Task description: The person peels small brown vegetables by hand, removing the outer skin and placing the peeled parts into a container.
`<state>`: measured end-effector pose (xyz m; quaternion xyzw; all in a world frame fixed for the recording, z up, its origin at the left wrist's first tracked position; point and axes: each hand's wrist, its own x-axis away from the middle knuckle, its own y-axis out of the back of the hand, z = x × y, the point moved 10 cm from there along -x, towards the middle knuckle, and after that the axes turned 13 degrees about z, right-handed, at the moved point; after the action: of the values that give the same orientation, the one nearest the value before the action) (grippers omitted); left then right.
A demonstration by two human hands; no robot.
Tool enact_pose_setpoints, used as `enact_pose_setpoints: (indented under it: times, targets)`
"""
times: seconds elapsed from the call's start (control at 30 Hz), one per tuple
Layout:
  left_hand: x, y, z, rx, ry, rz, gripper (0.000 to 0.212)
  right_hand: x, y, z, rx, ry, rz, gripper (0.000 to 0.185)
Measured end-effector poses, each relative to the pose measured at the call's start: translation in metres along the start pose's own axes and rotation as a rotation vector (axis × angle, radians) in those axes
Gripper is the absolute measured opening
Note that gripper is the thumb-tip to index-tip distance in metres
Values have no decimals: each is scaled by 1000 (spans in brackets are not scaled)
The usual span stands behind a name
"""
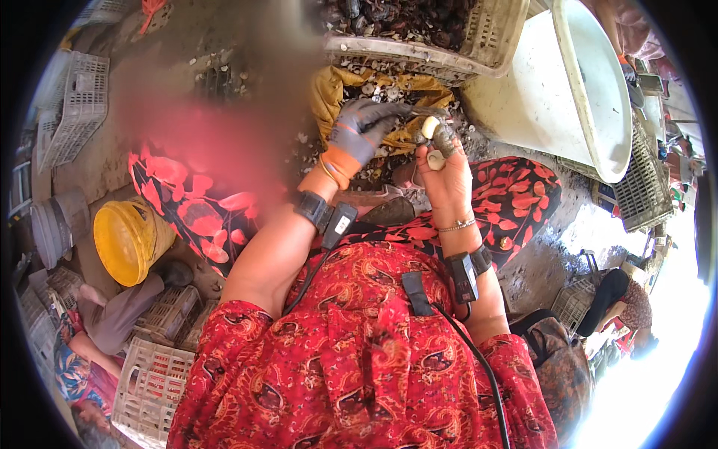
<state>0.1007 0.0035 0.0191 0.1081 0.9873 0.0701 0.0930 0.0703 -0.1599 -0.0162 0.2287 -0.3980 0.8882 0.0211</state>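
My left hand (356,137) wears a grey and orange work glove. A thin dark object (431,111) runs from its fingertips toward my right hand; what it is I cannot tell. My right hand (446,177) is bare at the palm, with a muddy grey cover (445,139) on a finger. Its raised fingers grip a pale yellow piece of what looks like shellfish meat (430,127). Lower against the fingers rests a round off-white piece (435,160). Below both hands a yellow-brown sack (331,92) lies around scattered shell bits (387,92).
A plastic crate (496,33) of dark shellfish (392,22) stands ahead. At right is a large white tub (521,95), tilted in view. A yellow bucket (134,241) and crates (154,387) are at left. Other people sit at lower left (90,348) and far right (634,308).
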Motion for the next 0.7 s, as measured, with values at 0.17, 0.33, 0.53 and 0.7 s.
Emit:
enact_pose_setpoints:
  times: [0.17,0.33,0.53,0.7]
  targets:
    - [-6,-9,-22,-62,-77,69,23,-5,-1,-34,-510,-193,146,15]
    - [7,-19,53,362,371,66,24,-1,-12,-35,-689,-250,208,28]
    - [15,-5,66,581,429,-54,25,2,-44,-5,-425,-242,177,30]
    - [17,-8,81,560,515,-73,22,-36,-85,54,91,-203,397,23]
